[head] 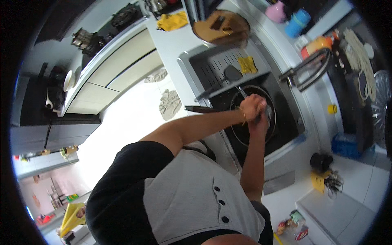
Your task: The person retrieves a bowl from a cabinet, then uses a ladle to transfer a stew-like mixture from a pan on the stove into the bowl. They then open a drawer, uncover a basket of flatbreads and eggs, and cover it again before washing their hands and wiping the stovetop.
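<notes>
Over the dark sink basin [286, 134], my left hand [253, 107], with a thin band at its wrist, is closed around a metal utensil [242, 91]. Its slim shaft sticks out past the fingers, and a shiny grey part shows on the far side. My right hand [258, 124] presses against the left one and grips the same utensil lower down; the fingers partly hide it and are blurred. Beneath both hands lies a round dark pan [235, 134], its long black handle [200, 109] reaching over the sink's near edge.
A grey drain tray [185, 62] beside the basin holds a black turner [232, 73] and a yellow cloth [248, 65]. Beyond it are a round wooden board [228, 26] and another yellow cloth [171, 21]. The faucet [309, 69] rises at the sink's back; a blue cup [297, 23] stands nearby.
</notes>
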`<action>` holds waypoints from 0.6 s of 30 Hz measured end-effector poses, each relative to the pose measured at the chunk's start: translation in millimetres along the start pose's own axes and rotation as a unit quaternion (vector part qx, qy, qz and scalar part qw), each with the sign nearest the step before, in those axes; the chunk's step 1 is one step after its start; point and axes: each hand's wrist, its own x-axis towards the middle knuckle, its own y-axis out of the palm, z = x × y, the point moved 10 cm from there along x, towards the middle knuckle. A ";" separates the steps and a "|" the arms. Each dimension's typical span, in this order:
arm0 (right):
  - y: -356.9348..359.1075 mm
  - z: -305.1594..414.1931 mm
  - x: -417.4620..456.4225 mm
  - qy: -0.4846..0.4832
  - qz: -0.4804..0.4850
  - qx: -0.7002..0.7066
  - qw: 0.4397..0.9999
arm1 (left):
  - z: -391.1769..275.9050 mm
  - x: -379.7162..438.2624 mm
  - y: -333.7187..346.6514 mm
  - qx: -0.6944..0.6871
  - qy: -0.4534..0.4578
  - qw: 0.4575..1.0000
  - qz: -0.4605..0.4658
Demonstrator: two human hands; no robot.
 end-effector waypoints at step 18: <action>-22.1 77.0 8.3 -0.122 -0.192 -0.749 0.622 | 36.1 -43.3 -184.2 -0.059 0.016 0.998 0.028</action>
